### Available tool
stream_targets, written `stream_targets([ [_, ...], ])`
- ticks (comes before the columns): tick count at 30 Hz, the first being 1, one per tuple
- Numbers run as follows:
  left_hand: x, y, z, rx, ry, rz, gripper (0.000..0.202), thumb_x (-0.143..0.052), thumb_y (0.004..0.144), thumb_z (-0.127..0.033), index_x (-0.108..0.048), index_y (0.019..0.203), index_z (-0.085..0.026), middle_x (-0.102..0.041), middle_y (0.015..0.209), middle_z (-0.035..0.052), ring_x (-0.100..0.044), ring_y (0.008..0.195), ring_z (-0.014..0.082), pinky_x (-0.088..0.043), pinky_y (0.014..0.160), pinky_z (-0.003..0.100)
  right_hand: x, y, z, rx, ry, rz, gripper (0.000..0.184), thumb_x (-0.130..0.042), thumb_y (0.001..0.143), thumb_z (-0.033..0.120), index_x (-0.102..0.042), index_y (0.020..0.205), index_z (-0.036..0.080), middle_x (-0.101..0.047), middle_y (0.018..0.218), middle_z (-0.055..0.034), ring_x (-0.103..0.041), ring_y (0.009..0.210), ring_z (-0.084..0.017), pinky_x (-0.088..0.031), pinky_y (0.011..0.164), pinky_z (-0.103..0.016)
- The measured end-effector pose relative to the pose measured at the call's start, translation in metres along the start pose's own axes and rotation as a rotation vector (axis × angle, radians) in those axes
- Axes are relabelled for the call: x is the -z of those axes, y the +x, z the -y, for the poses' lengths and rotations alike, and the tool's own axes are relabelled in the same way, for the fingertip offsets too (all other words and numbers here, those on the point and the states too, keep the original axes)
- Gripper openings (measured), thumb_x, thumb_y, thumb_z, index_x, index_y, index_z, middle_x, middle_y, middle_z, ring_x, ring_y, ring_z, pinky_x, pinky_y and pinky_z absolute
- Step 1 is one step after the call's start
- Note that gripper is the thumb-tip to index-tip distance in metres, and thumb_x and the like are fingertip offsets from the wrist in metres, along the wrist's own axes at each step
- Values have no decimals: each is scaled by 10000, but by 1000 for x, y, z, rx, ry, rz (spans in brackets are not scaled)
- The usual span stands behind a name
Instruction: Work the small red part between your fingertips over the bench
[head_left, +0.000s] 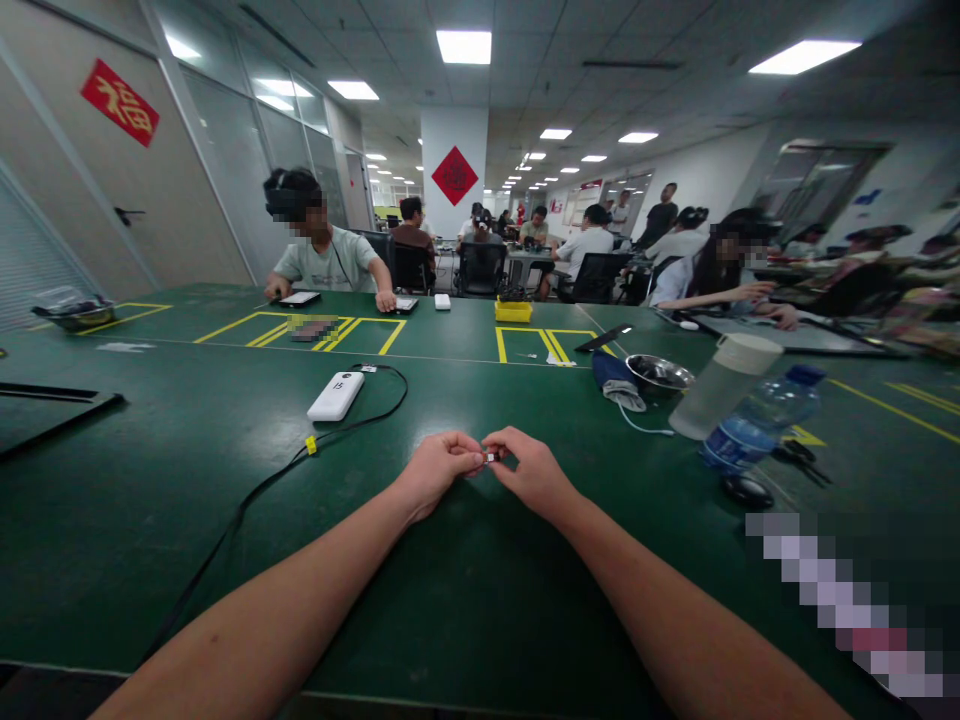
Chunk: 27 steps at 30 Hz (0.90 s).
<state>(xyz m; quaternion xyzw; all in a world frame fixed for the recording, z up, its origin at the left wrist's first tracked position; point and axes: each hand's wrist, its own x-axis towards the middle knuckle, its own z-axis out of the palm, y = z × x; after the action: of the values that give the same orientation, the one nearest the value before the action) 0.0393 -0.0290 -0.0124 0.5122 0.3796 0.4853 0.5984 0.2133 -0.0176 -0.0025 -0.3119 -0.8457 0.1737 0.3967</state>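
Just above the green tabletop (pixel 480 600), my left hand (pixel 441 468) and my right hand (pixel 534 472) meet at the fingertips. Pinched between them is a small dark reddish piece with a white patch (pixel 491 457); it is too small for me to name its kind. Both hands are closed, thumb against fingers, each gripping one side of the piece. Fingers cover much of it. To the left of my hands lies a white power bank (pixel 336 397) marked with a number, and a black cable (pixel 259 492) with a yellow tag runs beside it.
At right stand a frosted bottle (pixel 726 385), a blue-capped water bottle (pixel 765 425), a metal bowl (pixel 660 373), a dark blue cloth item (pixel 611 372) and a black mouse (pixel 747 491). A yellow box (pixel 514 311) sits farther back. A person (pixel 322 255) works across the table.
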Motion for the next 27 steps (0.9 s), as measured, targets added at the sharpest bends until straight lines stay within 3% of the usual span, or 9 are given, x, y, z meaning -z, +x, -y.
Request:
stream_targets([
  [16,2,3,2,24,-14,-12,157,-702,677,-175,-598,784,-125,-632,670,15,-562,582,91,-431,574,209,0,-1,-3,-36,32,10,207,-538,770,94,-628,931,187,-591,855,-37,-543,757,-140,-432,713,-269],
  [19,7,7,5,70,-103,-62,184,-708,677,-146,-585,810,-120,-649,729,42,-600,628,101,-469,613,215,0,-1,-11,-192,170,-53,167,-592,746,153,-640,904,175,-593,801,-29,-546,702,-134,-449,679,-273],
  [22,12,9,7,118,-267,-62,211,-695,697,-103,-576,871,-122,-663,841,76,-630,709,101,-502,701,220,-2,-2,-17,-400,469,-115,204,-641,716,222,-612,908,160,-622,787,-31,-585,721,-145,-475,698,-291],
  [27,14,11,9,175,-437,-24,229,-651,729,-28,-565,920,-120,-657,879,86,-644,748,95,-522,729,190,-9,-3,-18,-531,822,-156,263,-724,634,247,-568,825,157,-645,887,-52,-629,770,-161,-500,769,-337],
])
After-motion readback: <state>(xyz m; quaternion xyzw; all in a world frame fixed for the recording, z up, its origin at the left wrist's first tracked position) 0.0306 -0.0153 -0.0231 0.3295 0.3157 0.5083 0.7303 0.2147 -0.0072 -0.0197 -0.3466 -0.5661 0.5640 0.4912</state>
